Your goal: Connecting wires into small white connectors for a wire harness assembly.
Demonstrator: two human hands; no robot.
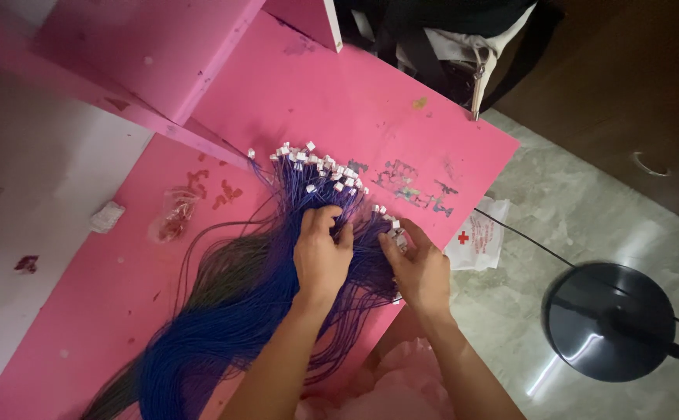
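- A pink bench [308, 85] carries everything; its top is scuffed and marked with faded scribbles just beyond the right hand [420, 268].
- A thick bundle of blue wires [231, 311] lies across it, under the left hand [322, 253], running back past the left forearm.
- The wires' small white connectors [316, 165] fan out just beyond both hands.
- A crumpled clear plastic bag [173, 215] lies well to the left of the left hand.
- A small white packet [106, 217] rests farther left, at the bench edge.
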